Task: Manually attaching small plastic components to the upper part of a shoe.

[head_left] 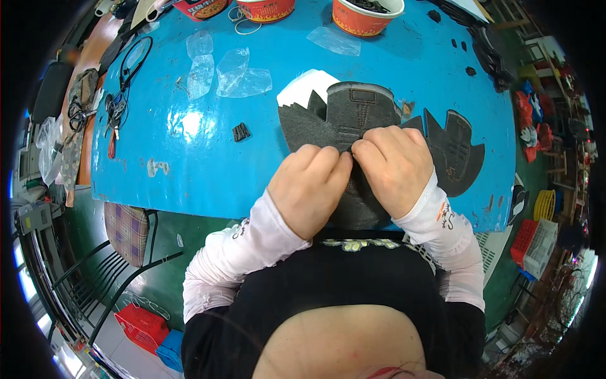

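A dark grey stitched shoe upper lies at the table's near edge, with a small rectangular patch outlined near its top. My left hand and my right hand meet over its middle, both closed with fingertips pinching the material. Anything small between the fingertips is hidden. Below my hands, part of the dark piece hangs toward my lap. Another dark grey upper lies flat to the right of my right hand. A white sheet shows from under the upper's far left side.
Small black strips lie left of the upper on the blue table. Clear plastic pieces lie farther back. Red paper bowls line the far edge; one holds dark bits. Scissors and a cord are at left.
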The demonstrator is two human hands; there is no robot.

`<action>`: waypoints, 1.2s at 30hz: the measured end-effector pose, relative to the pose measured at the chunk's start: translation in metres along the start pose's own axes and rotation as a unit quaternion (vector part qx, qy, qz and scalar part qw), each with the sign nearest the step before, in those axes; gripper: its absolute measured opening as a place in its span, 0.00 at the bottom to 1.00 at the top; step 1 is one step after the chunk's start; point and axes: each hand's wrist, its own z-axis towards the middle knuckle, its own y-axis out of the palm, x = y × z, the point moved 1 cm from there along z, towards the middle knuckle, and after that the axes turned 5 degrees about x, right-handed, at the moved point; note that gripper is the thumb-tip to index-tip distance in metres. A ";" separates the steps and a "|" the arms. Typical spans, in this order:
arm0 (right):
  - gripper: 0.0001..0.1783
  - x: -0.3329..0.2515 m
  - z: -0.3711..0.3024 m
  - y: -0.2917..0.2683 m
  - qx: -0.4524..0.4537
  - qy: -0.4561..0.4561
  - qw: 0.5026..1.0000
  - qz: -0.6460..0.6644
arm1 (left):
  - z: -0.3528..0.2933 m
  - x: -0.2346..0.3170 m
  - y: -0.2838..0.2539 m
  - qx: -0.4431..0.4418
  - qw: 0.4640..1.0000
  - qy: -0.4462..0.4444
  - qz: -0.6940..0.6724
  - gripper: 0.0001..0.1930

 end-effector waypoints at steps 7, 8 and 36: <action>0.11 0.007 -0.014 -0.003 0.107 0.048 0.992 0.038 | 0.005 0.001 -0.001 -0.031 0.999 0.010 0.037 0.18; 0.11 0.003 -0.011 -0.005 0.094 0.043 0.994 0.039 | 0.004 0.001 0.000 -0.029 0.999 0.010 0.034 0.19; 0.11 0.021 -0.059 -0.009 0.242 0.220 0.928 0.179 | -0.062 -0.063 -0.013 0.141 0.984 -0.111 0.024 0.14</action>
